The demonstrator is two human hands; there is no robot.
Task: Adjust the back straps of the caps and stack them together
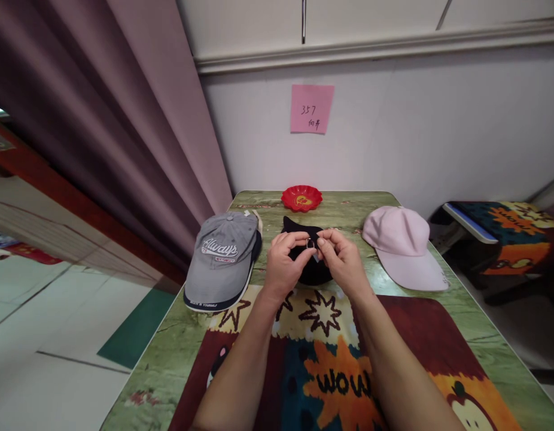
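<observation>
Between my two hands, at the middle of the table, is a black cap (313,273) with a small metal buckle (310,243) on its strap. My left hand (286,258) pinches the buckle side, thumb and forefinger close together. My right hand (342,254) pinches the strap just right of the buckle. A grey cap (223,257) with "Always" lettering lies to the left, and a pale pink cap (400,245) to the right. Neither of these is touched by my hands.
A red scalloped dish (302,198) stands at the table's far edge. A colourful mat (322,359) covers the near part of the wooden-look table (155,371). Pink paper (311,109) is stuck on the wall behind. Purple curtain (169,108) hangs at left.
</observation>
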